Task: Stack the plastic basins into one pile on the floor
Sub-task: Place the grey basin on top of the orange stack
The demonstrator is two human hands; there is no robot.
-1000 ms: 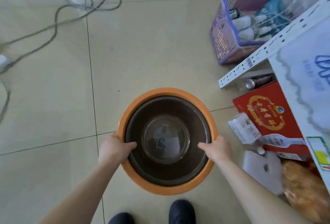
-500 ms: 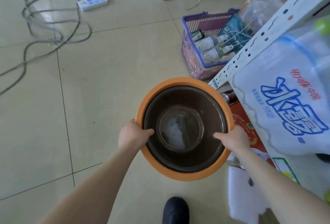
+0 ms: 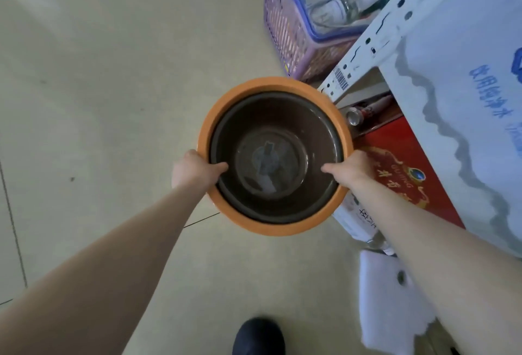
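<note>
**Nested basins in hand, floor spot to pick**

Nearest: my dark shoe [image 3: 258,336], tile floor [image 3: 113,100] bare to my left. Left hand [image 3: 195,169] and right hand [image 3: 351,169] each clench the stack's near rim, thumbs hooked inside the dark basin [image 3: 316,128], which sits nested in the orange basin [image 3: 271,227]; a clear one seems to lie innermost. Whether the pile is lifted or resting, I cannot tell. Just beyond: red box [image 3: 409,173], white shelf rail [image 3: 375,32] touching-close to the rim, purple basket [image 3: 288,29] farther. Judgement: keep it level, steer left of the rail, set down flat on open tile.
</note>
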